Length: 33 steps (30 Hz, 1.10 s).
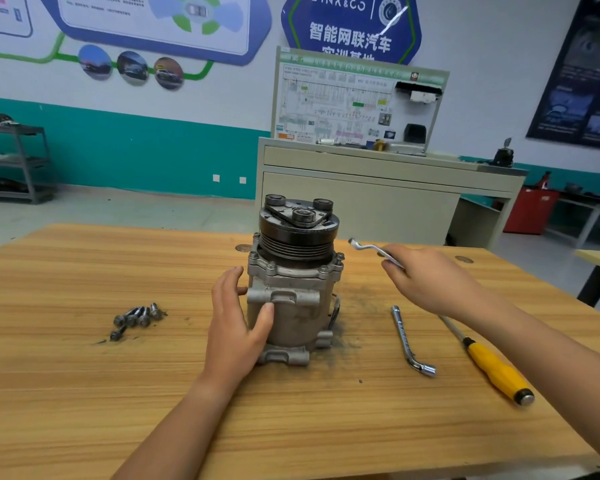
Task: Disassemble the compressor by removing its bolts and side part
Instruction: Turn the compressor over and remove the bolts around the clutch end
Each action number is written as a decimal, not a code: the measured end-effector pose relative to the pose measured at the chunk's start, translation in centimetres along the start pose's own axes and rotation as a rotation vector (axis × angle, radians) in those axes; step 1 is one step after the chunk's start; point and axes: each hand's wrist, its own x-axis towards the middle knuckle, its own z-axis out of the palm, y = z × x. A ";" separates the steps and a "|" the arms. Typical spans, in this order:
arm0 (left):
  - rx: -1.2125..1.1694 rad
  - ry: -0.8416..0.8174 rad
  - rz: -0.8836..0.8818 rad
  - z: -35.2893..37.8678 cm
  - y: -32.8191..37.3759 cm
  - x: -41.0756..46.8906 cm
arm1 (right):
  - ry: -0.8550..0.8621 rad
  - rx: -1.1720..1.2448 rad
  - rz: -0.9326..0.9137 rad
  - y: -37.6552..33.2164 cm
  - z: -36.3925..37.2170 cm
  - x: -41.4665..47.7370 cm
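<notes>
Nearest the viewer, two bare forearms reach out over a wooden table (84, 393). At near right lies a yellow-handled screwdriver (496, 370), its shaft running away under the right forearm. Just left of it an L-shaped socket wrench (407, 336) lies flat with its socket end toward the viewer.

At table centre the compressor (291, 306) stands upright on its end, mounting lugs touching the tabletop. The left hand (236, 327) clasps the housing's left flank: the thumb lies across the front boss and the fingers reach to the bolted flange above. Dark grime (355, 308) is smeared on the wood to the right of the housing.

To the left, well apart from the compressor, a small cluster of loose bolts (136, 317) lies on the table, with one more just nearer than the rest.

Farther right, the right hand (430, 284) is raised above the table, apart from the compressor, its fingers closed around an offset ring wrench (369, 249) whose ring end points left toward the black grooved pulley (298, 233) on top of the housing. Bolt heads show on the flange below the pulley.

Beyond the table stands a beige cabinet (361, 199) carrying an upright wiring-diagram board (343, 105). A grey shelf rack (21, 161) stands far left and a red bin (530, 211) far right, against a white and teal wall.
</notes>
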 end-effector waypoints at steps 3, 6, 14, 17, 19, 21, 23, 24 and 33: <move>-0.002 0.003 -0.004 -0.1 0.1 -0.1 | -0.049 -0.070 0.025 -1.1 -0.5 0.0; -0.008 0.012 -0.006 -0.1 0.0 -0.1 | -0.087 -0.093 0.038 -2.1 -1.3 0.4; -0.012 0.018 -0.002 0.1 -0.3 0.0 | -0.218 -0.175 0.007 -2.5 -2.8 0.3; -0.015 0.014 -0.007 0.2 -0.4 0.0 | -0.222 -0.292 -0.029 -2.4 -2.8 0.2; -0.026 0.012 -0.008 0.2 -0.4 0.0 | -0.212 -0.386 -0.047 -2.5 -2.8 0.0; -0.032 0.009 -0.010 0.1 -0.3 -0.1 | -0.193 -0.461 -0.059 -2.7 -2.9 -0.2; -0.032 0.007 -0.018 0.1 -0.3 -0.1 | -0.160 -0.543 -0.078 -3.2 -3.1 -0.4; -0.030 0.008 -0.021 0.2 -0.3 -0.1 | -0.159 -0.576 -0.087 -3.5 -3.2 -0.5; -0.031 0.006 -0.029 0.1 0.0 0.0 | -0.302 -0.706 -0.094 -6.1 -4.5 -0.3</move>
